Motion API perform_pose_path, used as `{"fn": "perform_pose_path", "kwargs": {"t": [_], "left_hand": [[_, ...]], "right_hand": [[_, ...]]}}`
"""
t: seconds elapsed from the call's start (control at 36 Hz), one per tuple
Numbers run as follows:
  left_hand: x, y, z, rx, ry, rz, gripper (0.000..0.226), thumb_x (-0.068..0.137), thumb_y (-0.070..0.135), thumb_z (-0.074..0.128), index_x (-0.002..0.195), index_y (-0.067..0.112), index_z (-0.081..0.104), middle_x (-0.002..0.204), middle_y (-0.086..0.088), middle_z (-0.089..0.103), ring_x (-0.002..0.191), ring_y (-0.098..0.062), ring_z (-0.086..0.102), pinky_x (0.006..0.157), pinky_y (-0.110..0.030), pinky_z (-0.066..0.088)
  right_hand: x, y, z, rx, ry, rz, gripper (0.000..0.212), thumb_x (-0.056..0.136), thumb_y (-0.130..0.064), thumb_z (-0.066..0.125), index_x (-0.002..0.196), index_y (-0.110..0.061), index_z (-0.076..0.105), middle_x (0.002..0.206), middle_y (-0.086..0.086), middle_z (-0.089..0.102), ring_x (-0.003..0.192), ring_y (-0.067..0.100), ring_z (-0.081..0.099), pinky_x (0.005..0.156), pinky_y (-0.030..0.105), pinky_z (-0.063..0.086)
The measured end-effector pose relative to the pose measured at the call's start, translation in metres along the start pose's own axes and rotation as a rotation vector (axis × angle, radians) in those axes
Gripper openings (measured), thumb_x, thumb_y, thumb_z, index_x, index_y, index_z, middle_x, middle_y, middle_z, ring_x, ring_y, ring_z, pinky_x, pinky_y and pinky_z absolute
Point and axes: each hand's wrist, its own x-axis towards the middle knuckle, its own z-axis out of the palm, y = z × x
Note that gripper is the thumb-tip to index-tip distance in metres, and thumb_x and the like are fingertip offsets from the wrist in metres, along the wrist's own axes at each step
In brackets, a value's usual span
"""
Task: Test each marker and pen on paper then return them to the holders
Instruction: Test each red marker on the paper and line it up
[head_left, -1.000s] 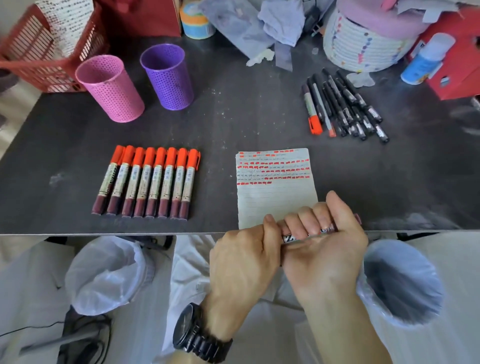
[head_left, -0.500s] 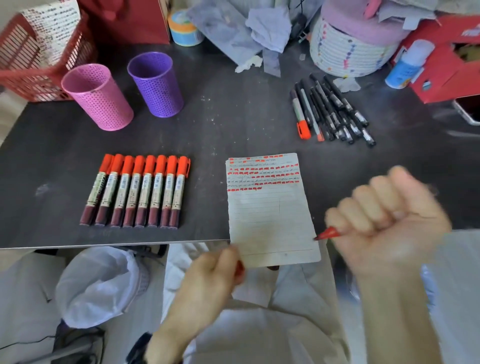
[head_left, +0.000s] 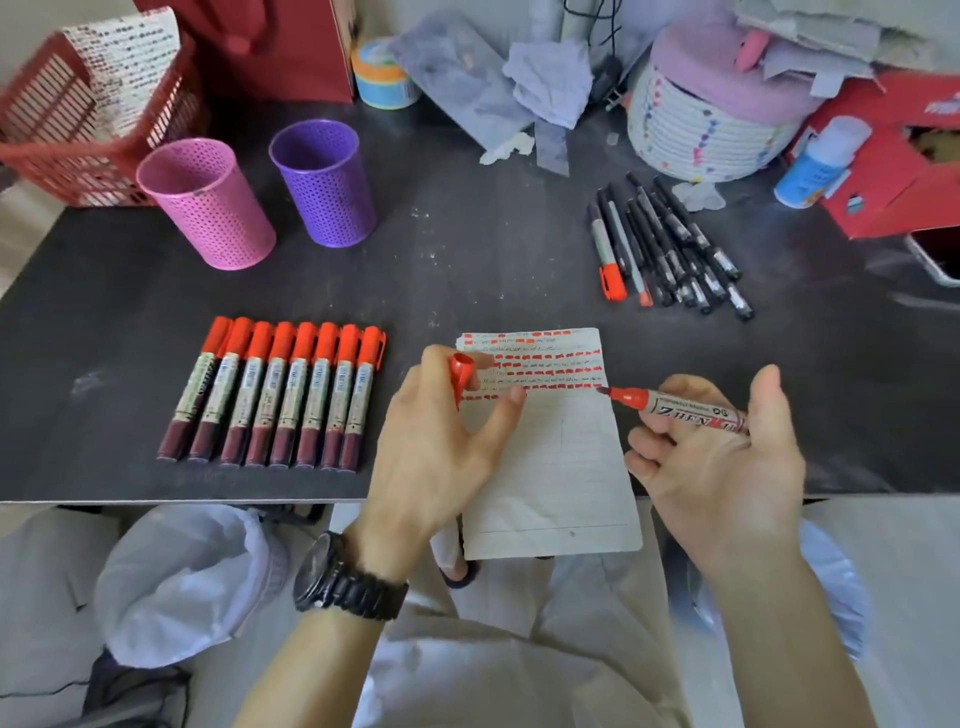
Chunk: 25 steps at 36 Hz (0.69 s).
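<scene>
My right hand (head_left: 722, 457) holds an uncapped red marker (head_left: 685, 408), its tip at the right edge of the lined paper (head_left: 550, 467), level with the rows of red dashes. My left hand (head_left: 441, 441) rests on the paper's left side and pinches the marker's red cap (head_left: 461, 371). Several capped red markers (head_left: 275, 395) lie in a row left of the paper. A bunch of black pens with two red-capped ones (head_left: 665, 249) lies at the back right. The pink holder (head_left: 208, 202) and purple holder (head_left: 324, 182) stand at the back left.
A red mesh basket (head_left: 67, 156) sits at the far left, a white woven basket (head_left: 701, 130) and red box (head_left: 893, 156) at the back right, and crumpled cloth in the middle back. The paper overhangs the table's front edge (head_left: 182, 501). White-lined bins stand below on both sides.
The two hands pulled the cap off the marker and parted. My left hand moved onto the paper with the cap; my right hand brought the bare tip to the paper.
</scene>
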Motion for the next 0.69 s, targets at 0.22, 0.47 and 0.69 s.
{"fn": "perform_pose_path", "kwargs": {"t": [0.22,0.47,0.69], "left_hand": [[0.015,-0.015,0.033,0.254,-0.028,0.076,0.055,0.086,0.057,0.066,0.124,0.023,0.045,0.114,0.013,0.062,0.115,-0.007,0.055,0.123,-0.042,0.018],[0.002,-0.023,0.036,0.271,0.028,0.080,0.071,0.081,0.068,0.061,0.134,0.026,0.043,0.122,0.017,0.062,0.114,0.002,0.057,0.124,-0.029,0.006],[0.001,-0.028,0.039,0.270,0.064,0.084,0.069,0.080,0.068,0.066,0.130,0.025,0.045,0.114,0.019,0.062,0.112,0.005,0.056,0.123,-0.024,0.004]], "right_hand": [[0.010,-0.001,0.004,-0.212,-0.031,-0.036,0.054,0.089,-0.066,0.050,0.089,-0.021,0.079,0.073,0.006,0.068,0.059,0.017,0.059,0.055,0.026,0.052],[0.041,0.004,0.031,-0.543,-0.032,-0.236,0.023,0.087,-0.042,0.072,0.075,-0.023,0.070,0.059,0.004,0.062,0.051,0.017,0.058,0.046,0.027,0.048],[0.062,0.026,0.031,-0.734,-0.012,-0.371,0.026,0.093,-0.026,0.074,0.079,-0.008,0.062,0.054,0.005,0.061,0.045,0.015,0.056,0.043,0.025,0.044]]}}
